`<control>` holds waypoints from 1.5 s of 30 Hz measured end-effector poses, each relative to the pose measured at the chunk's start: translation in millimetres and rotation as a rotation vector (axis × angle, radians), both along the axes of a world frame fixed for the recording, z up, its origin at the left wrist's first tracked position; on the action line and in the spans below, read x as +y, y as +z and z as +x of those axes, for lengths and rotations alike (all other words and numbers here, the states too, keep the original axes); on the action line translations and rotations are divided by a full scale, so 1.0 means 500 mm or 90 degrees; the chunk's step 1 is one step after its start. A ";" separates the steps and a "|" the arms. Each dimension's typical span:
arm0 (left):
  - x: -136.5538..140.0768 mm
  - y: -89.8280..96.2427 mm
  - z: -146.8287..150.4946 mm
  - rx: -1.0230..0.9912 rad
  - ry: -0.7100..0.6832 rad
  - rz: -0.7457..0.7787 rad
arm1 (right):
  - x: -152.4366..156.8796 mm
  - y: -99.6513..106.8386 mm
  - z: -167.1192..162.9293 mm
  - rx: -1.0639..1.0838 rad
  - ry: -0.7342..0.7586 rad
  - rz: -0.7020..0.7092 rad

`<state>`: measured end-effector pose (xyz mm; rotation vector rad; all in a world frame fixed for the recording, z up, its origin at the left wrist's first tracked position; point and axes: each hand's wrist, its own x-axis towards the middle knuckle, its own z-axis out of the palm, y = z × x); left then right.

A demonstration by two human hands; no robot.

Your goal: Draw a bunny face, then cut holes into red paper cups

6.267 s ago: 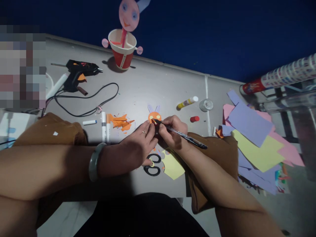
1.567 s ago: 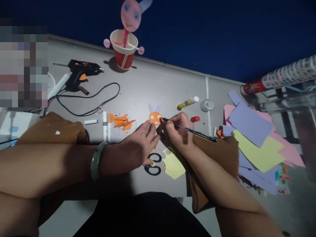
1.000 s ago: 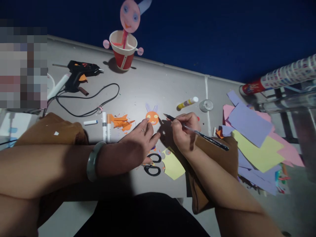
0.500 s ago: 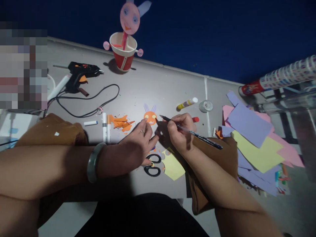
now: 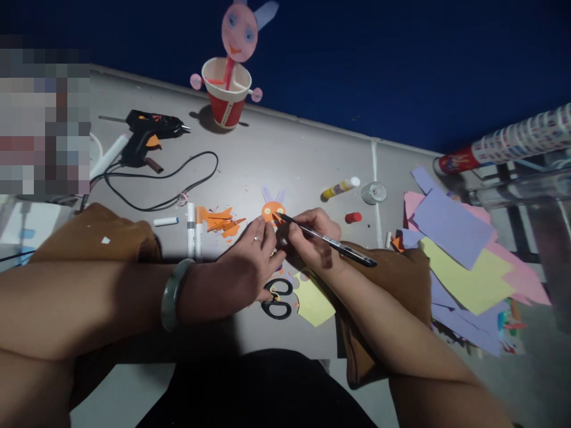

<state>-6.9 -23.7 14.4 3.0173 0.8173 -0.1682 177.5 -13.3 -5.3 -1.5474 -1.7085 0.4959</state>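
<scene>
An orange paper rabbit face [image 5: 270,206] with purple ears and pale yellow eyes lies on the table in front of me. My left hand [image 5: 250,258] rests on the table, its outstretched fingertips at the face's lower edge and hiding part of it. Gripped by my right hand [image 5: 317,235] is a black pen [image 5: 352,254], its tip over the orange face near the eyes. Whether the tip touches the paper I cannot tell. Below my left hand lie black-handled scissors [image 5: 277,317], beside a cut sheet of yellow paper [image 5: 316,303].
Orange paper scraps [image 5: 223,223] and white markers [image 5: 191,232] lie to the left. Behind them are a black glue gun [image 5: 151,134] with its cord and a paper-cup rabbit figure [image 5: 226,110]. A glue stick [image 5: 341,188], clear tape roll [image 5: 373,192] and coloured paper sheets [image 5: 452,226] are at right.
My right hand has moved left and brought the pen tip from beside the orange face to over it. My left hand stays at the face's lower edge.
</scene>
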 end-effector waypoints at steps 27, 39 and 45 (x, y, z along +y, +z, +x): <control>-0.003 0.004 -0.005 -0.022 -0.006 0.000 | 0.003 -0.020 0.003 -0.020 0.095 0.028; -0.001 0.004 -0.002 0.008 -0.012 0.022 | 0.002 -0.022 0.002 -0.007 0.094 0.041; -0.003 0.002 -0.003 0.000 -0.006 0.023 | 0.003 -0.020 0.001 -0.025 0.093 0.044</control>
